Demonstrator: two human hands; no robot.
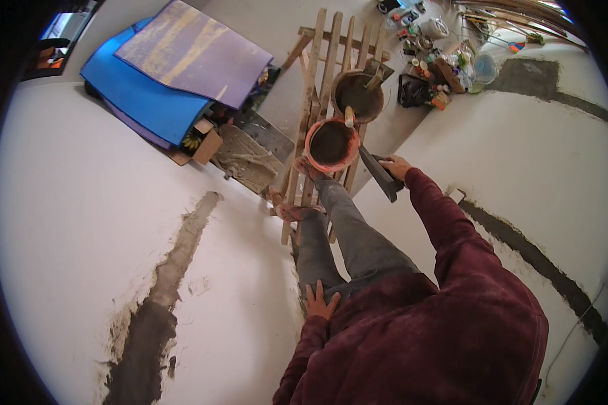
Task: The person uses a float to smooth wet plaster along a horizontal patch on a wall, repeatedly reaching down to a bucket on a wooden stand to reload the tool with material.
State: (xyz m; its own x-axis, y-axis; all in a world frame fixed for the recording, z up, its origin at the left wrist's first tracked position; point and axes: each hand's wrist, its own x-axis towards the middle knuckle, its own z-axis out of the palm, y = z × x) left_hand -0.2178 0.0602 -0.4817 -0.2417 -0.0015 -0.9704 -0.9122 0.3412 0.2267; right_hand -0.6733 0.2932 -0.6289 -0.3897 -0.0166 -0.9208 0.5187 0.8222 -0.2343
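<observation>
My right hand (396, 167) is closed around the back of a long dark plastering float (377, 173), held out to the right of the buckets. My left hand (321, 302) lies on my left thigh with its fingers spread, holding nothing. In front of my feet, an orange-red bucket (309, 150) with grey-brown mortar (331, 144) inside stands on a slatted wooden platform (291, 192). Right behind it is a second, mud-stained bucket (335, 92), also with dark mortar. A metal trowel (380, 70) rests at its far rim. A light tool handle (349, 117) sticks out between the buckets.
White walls on both sides carry filled channels, a left mortar strip (153, 331) and a right mortar strip (534, 260). Blue and purple foam sheets (192, 54) lie beyond the left wall, near a cardboard box (208, 143). Assorted clutter (429, 61) covers the far right floor.
</observation>
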